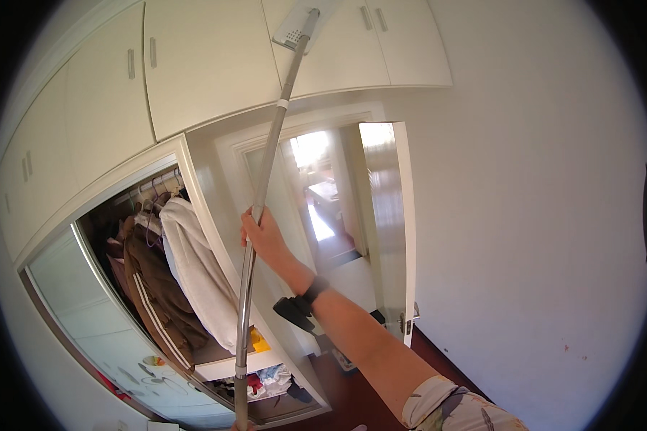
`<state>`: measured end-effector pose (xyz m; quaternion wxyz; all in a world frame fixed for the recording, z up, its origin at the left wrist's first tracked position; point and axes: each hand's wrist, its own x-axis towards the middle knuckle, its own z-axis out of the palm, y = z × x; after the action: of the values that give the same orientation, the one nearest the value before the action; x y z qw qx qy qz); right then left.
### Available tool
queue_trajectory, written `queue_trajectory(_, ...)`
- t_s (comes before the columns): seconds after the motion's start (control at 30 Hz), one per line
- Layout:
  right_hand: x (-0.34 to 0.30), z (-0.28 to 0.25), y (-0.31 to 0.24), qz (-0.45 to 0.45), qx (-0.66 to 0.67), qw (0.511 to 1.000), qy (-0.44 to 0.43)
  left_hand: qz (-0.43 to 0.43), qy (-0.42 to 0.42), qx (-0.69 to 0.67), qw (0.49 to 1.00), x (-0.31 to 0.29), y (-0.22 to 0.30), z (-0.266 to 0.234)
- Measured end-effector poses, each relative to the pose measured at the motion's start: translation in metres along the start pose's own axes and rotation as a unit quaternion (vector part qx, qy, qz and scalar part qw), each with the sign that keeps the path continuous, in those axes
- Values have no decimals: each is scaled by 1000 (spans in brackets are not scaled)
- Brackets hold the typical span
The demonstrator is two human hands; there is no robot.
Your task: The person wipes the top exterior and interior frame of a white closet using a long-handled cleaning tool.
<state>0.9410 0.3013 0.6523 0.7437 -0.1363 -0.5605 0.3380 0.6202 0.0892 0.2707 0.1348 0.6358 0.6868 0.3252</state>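
Note:
A flat mop (268, 154) with a long silver telescopic pole slants up across the middle of the view. Its pale rectangular head (292, 30) lies against the white upper cabinet doors. My right hand (263, 235) is closed round the pole about halfway up, with a black band on the wrist. Low at the bottom edge, only a sliver of my left hand (242, 426) shows, wrapped at the pole's lower end. Most of that hand is cut off by the frame.
Upper cabinets (208, 65) run along the top. Below them, an open wardrobe (187, 154) holds hanging clothes (194, 251), with a sliding glass panel (115, 316) at left. A door (406, 215) stands open behind my arm, beside a white wall (532, 215).

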Motion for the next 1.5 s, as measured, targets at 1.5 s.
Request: queue_trajectory(1.5,28,-168,-172,-58,-179,970,154,134,72,-104,983,7,274,74)
